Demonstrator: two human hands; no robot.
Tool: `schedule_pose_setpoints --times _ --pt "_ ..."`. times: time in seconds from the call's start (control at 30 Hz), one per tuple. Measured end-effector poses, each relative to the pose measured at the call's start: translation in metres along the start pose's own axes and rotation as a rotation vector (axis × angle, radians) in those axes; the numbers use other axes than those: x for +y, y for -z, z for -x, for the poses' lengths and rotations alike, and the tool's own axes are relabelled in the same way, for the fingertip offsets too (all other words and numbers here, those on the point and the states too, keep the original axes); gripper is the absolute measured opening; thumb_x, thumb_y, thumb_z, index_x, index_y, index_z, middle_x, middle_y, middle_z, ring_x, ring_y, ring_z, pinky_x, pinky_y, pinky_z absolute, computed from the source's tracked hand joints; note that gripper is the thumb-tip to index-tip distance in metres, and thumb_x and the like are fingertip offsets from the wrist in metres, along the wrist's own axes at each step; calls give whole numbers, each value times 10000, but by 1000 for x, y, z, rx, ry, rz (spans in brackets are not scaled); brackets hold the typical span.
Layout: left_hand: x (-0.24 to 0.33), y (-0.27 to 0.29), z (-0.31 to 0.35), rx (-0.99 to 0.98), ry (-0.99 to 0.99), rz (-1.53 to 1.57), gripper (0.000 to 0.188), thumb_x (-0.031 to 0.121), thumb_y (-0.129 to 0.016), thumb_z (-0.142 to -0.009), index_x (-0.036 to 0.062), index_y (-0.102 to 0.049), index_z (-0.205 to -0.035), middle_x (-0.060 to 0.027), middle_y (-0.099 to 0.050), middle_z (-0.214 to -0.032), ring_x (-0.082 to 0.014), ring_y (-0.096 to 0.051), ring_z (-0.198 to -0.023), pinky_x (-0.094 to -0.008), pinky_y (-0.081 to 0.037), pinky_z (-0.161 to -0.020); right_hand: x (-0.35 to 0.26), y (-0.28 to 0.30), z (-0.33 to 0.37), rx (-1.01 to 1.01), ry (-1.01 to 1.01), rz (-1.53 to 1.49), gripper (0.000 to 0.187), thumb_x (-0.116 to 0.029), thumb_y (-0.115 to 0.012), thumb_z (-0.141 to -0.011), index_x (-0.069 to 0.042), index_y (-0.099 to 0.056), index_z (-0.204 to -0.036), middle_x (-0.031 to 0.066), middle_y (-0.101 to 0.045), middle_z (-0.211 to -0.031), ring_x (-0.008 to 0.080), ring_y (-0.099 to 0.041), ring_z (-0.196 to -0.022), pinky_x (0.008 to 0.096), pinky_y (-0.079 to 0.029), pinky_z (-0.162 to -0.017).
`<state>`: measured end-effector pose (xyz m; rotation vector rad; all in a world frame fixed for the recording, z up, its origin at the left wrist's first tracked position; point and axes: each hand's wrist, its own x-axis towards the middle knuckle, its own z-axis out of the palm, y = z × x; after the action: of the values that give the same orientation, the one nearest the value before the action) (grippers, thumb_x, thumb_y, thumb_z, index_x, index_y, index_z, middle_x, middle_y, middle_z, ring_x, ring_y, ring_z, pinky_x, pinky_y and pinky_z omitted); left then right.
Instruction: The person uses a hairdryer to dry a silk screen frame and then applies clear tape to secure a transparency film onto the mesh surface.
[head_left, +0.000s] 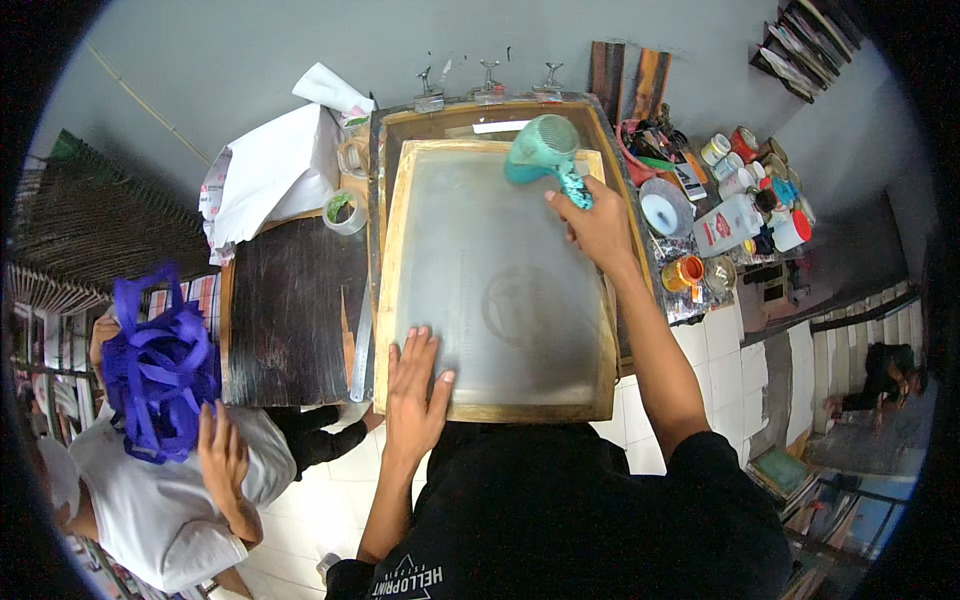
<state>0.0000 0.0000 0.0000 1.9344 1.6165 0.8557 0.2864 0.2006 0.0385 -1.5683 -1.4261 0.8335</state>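
Note:
A wood-framed printing screen (450, 250) lies before me, its grey mesh stretched flat and a faint round mark showing right of the middle. My right hand (598, 222) is closed round the handle of a teal hair dryer (545, 145), held over the screen's far right part. The dryer's head covers a bit of the frame's far edge. Flat against the near left of the screen rests my left hand (414, 388), fingers stretched out, touching the mesh and the wooden edge. A larger brown frame (400, 125) lies beneath the screen, below several metal clamps (489, 82).
Paint jars (683, 272), bottles (728, 225) and tools crowd the right side. Left are a dark board (290, 310), a metal ruler (362, 345), a tape roll (345, 212) and white paper (280, 165). A person in white (165, 510) holds purple bags (160, 370) nearby.

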Motion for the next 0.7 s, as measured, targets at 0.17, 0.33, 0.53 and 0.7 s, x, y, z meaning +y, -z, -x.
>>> schedule_pose_setpoints --times 0.17,0.33,0.53,0.7 --pt "1 -2 -9 -18 -45 -127 487 222 -595 -1027 -100 -573 -1392 -279 -498 -1530 -399 -393 -1500 -558 -176 -1263 19 29 10 61 -84 -27 375 -332 -815 -874 4 -653 -833 59 -617 -614 142 -616 -488 328 -484 -496" --pt "8 -14 -16 -1 -46 -43 487 225 -608 -1021 -91 -580 -1390 -276 -501 -1528 -392 -394 -1501 -556 -175 -1265 28 49 12 172 -88 12 354 -325 -793 -892 -2 -653 -853 51 -643 -643 129 -620 -496 307 -468 -464" --pt "8 -11 -12 -5 -22 -53 489 220 -620 -1013 -89 -580 -1390 -275 -506 -1524 -391 -397 -1499 -560 -178 -1265 37 26 -9 157 -44 -100 340 -332 -779 -906 -14 -659 -892 35 -637 -668 103 -595 -493 283 -433 -402" --pt "8 -9 1 15 25 -65 476 215 -625 -1011 -92 -589 -1374 -278 -501 -1526 -397 -400 -1495 -562 -188 -1260 1 -12 -22 -3 -6 -109 351 -336 -785 -901 -15 -643 -888 28 -635 -678 96 -587 -490 284 -441 -406"
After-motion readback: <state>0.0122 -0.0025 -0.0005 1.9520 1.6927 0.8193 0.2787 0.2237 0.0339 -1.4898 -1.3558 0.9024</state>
